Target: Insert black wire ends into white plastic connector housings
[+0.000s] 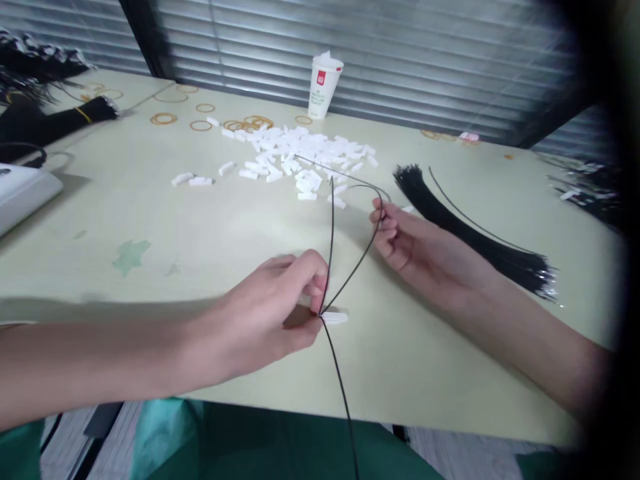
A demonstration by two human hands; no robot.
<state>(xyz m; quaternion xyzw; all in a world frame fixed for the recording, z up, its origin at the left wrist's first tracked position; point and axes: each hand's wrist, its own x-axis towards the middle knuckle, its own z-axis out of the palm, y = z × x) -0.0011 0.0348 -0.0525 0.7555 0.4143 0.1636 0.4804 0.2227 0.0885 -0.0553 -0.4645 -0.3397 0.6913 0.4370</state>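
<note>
Near the table's front edge, my left hand (295, 303) pinches a small white plastic connector housing (334, 318), its end sticking out past the fingertips. Thin black wires (341, 373) run from the connector, some bending upward and one hanging down past the table edge. My right hand (395, 230) is closed on a black wire that curves up from the connector. Beyond the hands lies a loose heap of white connector housings (307, 150). To the right of my right hand rests a bundle of black wires (465, 230) with shiny metal ends.
A paper cup (324, 87) stands at the back by the blinds, near scattered rubber bands (250, 124). Another tied bundle of black wires (65, 123) lies at the left, behind a white device (27, 193). More wires (595, 190) lie at the far right.
</note>
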